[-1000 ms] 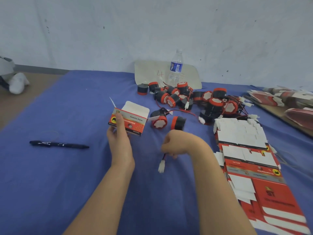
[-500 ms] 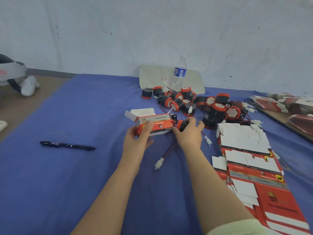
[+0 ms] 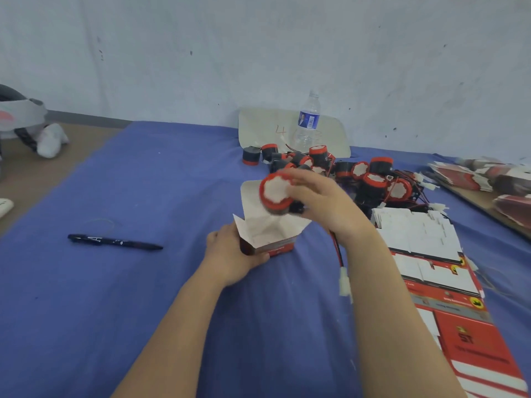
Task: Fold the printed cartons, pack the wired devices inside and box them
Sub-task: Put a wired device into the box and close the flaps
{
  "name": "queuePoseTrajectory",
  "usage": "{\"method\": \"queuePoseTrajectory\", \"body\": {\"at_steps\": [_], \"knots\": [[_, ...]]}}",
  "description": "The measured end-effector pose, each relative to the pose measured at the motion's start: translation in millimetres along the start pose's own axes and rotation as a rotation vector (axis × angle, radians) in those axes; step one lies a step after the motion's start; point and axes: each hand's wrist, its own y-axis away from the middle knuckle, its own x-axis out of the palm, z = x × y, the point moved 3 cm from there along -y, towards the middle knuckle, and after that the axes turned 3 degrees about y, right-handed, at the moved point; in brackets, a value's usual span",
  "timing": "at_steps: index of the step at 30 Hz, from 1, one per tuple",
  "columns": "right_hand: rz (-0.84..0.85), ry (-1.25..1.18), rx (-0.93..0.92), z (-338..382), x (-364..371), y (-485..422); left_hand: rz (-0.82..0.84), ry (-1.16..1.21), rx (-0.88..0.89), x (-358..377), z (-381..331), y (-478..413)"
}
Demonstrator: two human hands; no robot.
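Observation:
My left hand point(image 3: 234, 255) grips a small red printed carton point(image 3: 268, 232) that stands upright on the blue cloth with its white top flaps spread open. My right hand point(image 3: 323, 201) holds a red and black round device point(image 3: 276, 195) just above the carton's open mouth, white face toward me. Its red and black wire hangs down under my right wrist to a white connector point(image 3: 344, 282). A pile of the same wired devices point(image 3: 344, 175) lies behind. A stack of flat red and white cartons point(image 3: 436, 271) lies to the right.
A black pen point(image 3: 115, 242) lies on the blue cloth point(image 3: 143, 311) to the left. A water bottle point(image 3: 307, 122) stands before a white board at the wall. More flat cartons point(image 3: 488, 179) sit at the far right. A grey and white headset point(image 3: 20, 119) rests far left.
My left hand stood the carton upright with its opening up. My right hand picked a device off the cloth and lifted it over the carton, its wire trailing.

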Motion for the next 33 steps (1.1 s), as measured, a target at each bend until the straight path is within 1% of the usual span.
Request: {"method": "queuePoseTrajectory", "body": {"at_steps": [2, 3, 4, 6, 8, 12, 14, 15, 18, 20, 21, 24, 28, 30, 33], "knots": [[0.137, 0.311, 0.015, 3, 9, -3, 0.057, 0.032, -0.009, 1, 2, 1], [0.183, 0.413, 0.039, 2, 13, -4, 0.074, 0.043, -0.006, 1, 2, 1], [0.223, 0.48, 0.074, 0, 17, -5, 0.083, 0.055, -0.003, 1, 3, 1], [0.272, 0.536, 0.126, -4, 23, -4, 0.089, 0.077, -0.005, 1, 2, 1], [0.282, 0.586, 0.127, -5, 23, -5, 0.099, 0.095, -0.012, 1, 2, 2], [0.283, 0.827, 0.133, -5, 20, -8, 0.098, 0.038, -0.003, 2, -1, 2], [0.228, 0.859, 0.141, -8, 26, -6, 0.082, -0.033, -0.006, 1, -2, 1], [0.184, 0.878, 0.136, -9, 31, -5, 0.094, -0.029, -0.011, 1, -2, 0], [0.111, 0.969, 0.17, -15, 48, -3, 0.166, 0.141, -0.028, 4, -4, 4], [0.098, 1.01, 0.196, -16, 54, -4, 0.155, 0.173, -0.044, 6, -6, 5], [0.093, 1.017, 0.199, -15, 54, -4, 0.133, 0.183, -0.056, 7, -8, 4], [0.068, 1.037, 0.19, -13, 53, -4, -0.004, 0.239, -0.16, 7, -5, 1], [0.068, 1.04, 0.194, -9, 51, -2, -0.148, 0.136, -0.094, 14, -6, 0], [0.03, 1.016, 0.218, -5, 36, 2, -0.19, 0.148, -0.118, 15, -5, -1], [-0.064, 0.959, 0.305, 4, -2, 14, -0.237, 0.148, -0.163, 15, -2, -5]]}}
